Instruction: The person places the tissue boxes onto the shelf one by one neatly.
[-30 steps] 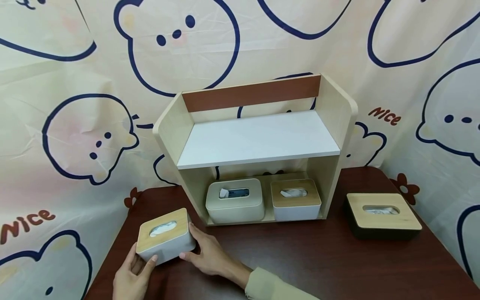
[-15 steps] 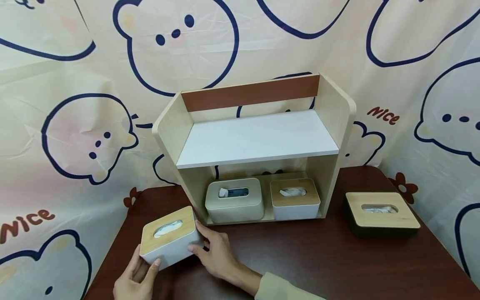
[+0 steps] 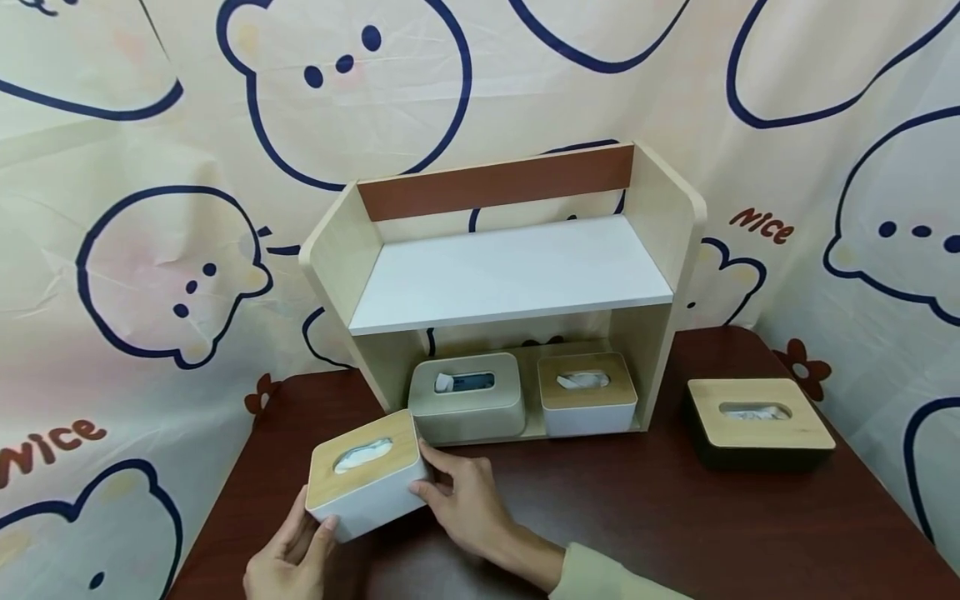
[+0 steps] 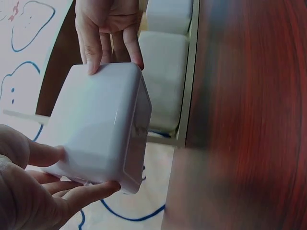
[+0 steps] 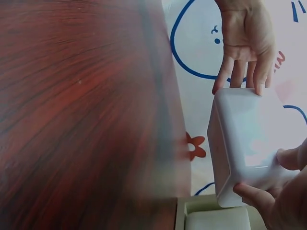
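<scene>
Both hands hold a white tissue box with a light wooden lid [image 3: 375, 492], raised and tilted above the table in front of the shelf. My left hand [image 3: 288, 550] grips its left end, thumb on the front side. At the opposite end my right hand [image 3: 472, 508] grips with the thumb in front and the other fingers behind. Both wrist views show the box's smooth white side [image 4: 96, 120] between the two hands. Inside the lower shelf compartment stand a pale grey-green tissue box [image 3: 467, 412] and a white tissue box with a brown wooden lid [image 3: 588, 417].
The cream shelf unit [image 3: 333, 267] has a white upper board [image 3: 510, 275] and stands at the back of the dark red-brown table [image 3: 600, 508]. A black tissue box with a wooden lid [image 3: 757, 417] sits on the right. Behind hangs a bear-patterned curtain [image 3: 172, 150].
Both hands have carried the white wooden-lidded tissue box to the right, closer to the shelf's lower left corner. The head view has shifted slightly.
</scene>
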Demonstrator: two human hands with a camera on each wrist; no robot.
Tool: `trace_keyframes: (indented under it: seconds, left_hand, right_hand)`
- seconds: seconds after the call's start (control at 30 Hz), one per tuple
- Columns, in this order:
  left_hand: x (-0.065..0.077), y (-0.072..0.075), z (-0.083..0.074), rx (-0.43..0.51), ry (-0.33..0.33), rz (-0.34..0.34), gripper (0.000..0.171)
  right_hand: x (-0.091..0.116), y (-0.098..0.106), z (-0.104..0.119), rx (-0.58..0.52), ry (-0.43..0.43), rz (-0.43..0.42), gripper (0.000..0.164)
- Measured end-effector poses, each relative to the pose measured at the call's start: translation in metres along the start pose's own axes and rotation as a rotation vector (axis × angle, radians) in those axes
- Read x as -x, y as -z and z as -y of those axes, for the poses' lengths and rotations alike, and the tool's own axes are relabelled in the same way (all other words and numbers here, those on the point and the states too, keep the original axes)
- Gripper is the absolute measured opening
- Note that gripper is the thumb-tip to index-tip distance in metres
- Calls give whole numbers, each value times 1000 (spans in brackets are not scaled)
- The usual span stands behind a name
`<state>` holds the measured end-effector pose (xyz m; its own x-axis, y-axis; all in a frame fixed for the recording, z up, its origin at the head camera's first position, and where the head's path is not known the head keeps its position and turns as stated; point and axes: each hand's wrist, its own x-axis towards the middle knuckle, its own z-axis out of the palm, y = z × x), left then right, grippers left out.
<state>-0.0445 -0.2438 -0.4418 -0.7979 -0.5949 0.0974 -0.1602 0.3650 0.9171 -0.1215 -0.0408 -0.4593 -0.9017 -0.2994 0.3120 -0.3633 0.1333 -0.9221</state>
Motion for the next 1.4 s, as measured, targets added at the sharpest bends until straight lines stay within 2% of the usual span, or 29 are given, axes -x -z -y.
trace_keyframes:
  seconds: [0.27, 0.57, 0.77, 1.03, 1.2, 1.4]
  left_hand:
    - [10, -11, -14, 29, -42, 33, 65]
    - [13, -14, -39, -11, -114, 119, 67]
    - [16, -17, -56, -53, -204, 106, 66]
    - [17, -15, -77, -62, -269, 101, 65]
    - [16, -10, -91, -61, -311, 116, 66]
    - [15, -4, -107, -57, -322, 121, 69]
  right_hand:
    - [9, 25, 9, -6, 8, -27, 56]
    - [11, 49, 26, 21, 46, -72, 56]
    - [13, 59, 37, 31, 57, -112, 56]
    - [12, 69, 54, 12, 97, -150, 57]
    - [11, 76, 66, 80, 138, -165, 57]
    - [9, 82, 80, 143, 206, -177, 57]
